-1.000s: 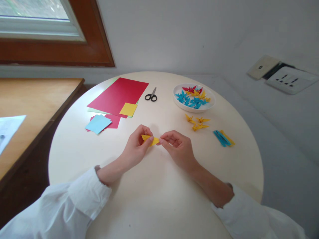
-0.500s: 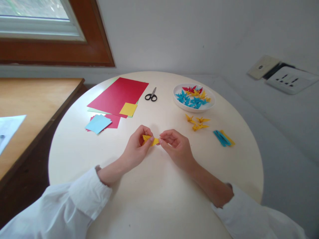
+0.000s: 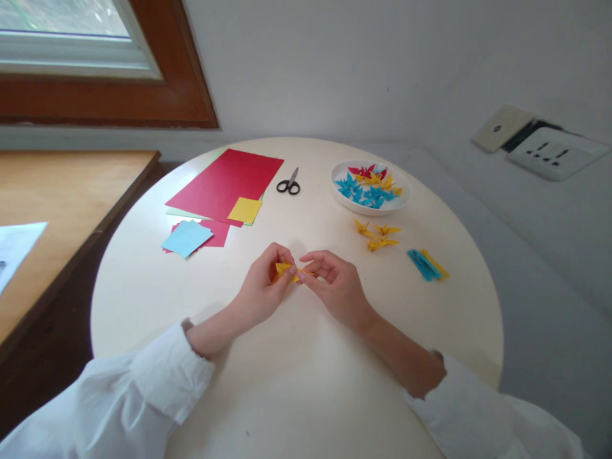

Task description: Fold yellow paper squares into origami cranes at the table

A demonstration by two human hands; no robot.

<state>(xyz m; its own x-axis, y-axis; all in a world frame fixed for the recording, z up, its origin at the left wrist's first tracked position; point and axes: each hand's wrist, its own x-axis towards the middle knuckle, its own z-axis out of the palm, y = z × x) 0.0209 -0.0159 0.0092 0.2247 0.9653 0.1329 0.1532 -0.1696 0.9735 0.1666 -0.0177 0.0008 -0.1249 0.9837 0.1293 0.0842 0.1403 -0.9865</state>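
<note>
A small piece of folded yellow origami paper (image 3: 283, 268) is held above the middle of the white table. My left hand (image 3: 262, 278) pinches its left part between thumb and fingers, hiding some of it. My right hand (image 3: 337, 284) is closed on its right end, the thumb pressed against the paper and the index finger raised over it. Several yellow paper cranes (image 3: 377, 236) sit on the table beyond my right hand.
A white dish (image 3: 349, 208) holds red, yellow and blue cranes. Scissors (image 3: 289, 185) lie at the back. Red sheets (image 3: 224, 182), a yellow square (image 3: 245, 210) and light blue squares (image 3: 187, 238) lie left. Blue folded strips (image 3: 423, 264) and yellow ones (image 3: 436, 264) are right.
My right thumb and fingers have shifted slightly left over the paper, and the right index finger has lifted. The paper's right end looks bent differently. My left hand keeps its pinch.
</note>
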